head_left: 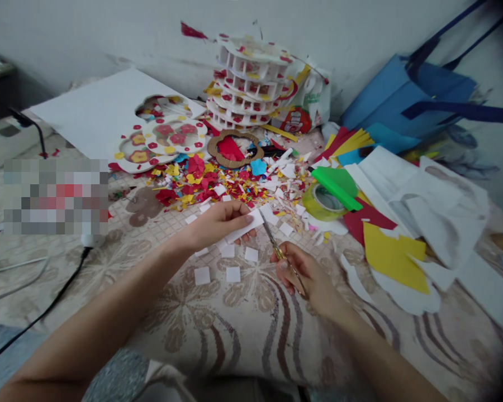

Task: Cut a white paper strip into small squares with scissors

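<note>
My left hand [218,224] is closed on a white paper strip [248,225], held out over the patterned mat. Gripped in my right hand [308,278] is a pair of small scissors [276,248], whose blades point up toward the strip's right end. Several small white paper squares [233,274] lie on the mat just below my hands.
A pile of red, yellow and white paper scraps [218,181] lies beyond my hands. A tape roll [322,202] and green card [335,184] sit right. Coloured and white sheets [396,245] spread right. Stacked decorated paper trays [251,84] stand at the wall. Black cables [46,307] run left.
</note>
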A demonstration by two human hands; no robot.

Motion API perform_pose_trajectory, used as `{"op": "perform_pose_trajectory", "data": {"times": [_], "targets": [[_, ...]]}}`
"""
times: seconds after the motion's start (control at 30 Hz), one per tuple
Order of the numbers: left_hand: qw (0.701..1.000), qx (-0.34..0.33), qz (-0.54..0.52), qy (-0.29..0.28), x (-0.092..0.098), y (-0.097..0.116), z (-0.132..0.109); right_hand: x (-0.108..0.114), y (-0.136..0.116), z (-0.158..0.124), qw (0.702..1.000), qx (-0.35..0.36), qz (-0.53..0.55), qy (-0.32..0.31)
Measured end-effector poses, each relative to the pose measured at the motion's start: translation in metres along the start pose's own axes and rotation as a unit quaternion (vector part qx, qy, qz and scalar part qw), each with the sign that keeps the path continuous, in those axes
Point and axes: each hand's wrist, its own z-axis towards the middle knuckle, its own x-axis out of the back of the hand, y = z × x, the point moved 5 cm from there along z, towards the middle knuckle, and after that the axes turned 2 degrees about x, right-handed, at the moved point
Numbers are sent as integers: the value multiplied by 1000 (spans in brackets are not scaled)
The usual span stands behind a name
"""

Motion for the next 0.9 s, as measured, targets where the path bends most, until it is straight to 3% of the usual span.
{"op": "perform_pose_trajectory", "data": {"times": [0.37, 0.6, 0.73, 0.9], "targets": [[999, 26, -41, -11, -3, -3, 1, 1, 6, 0, 1000, -5, -6, 11], [992, 41, -92, -78, 1, -11, 3, 1, 13, 2, 999, -23, 29, 10], [994, 29, -99, -48, 9, -15, 4, 1, 14, 3, 998, -32, 58, 4], [993, 8, -120, -8, 13, -17, 5, 0, 1, -2, 1000, 23, -5, -8]]}}
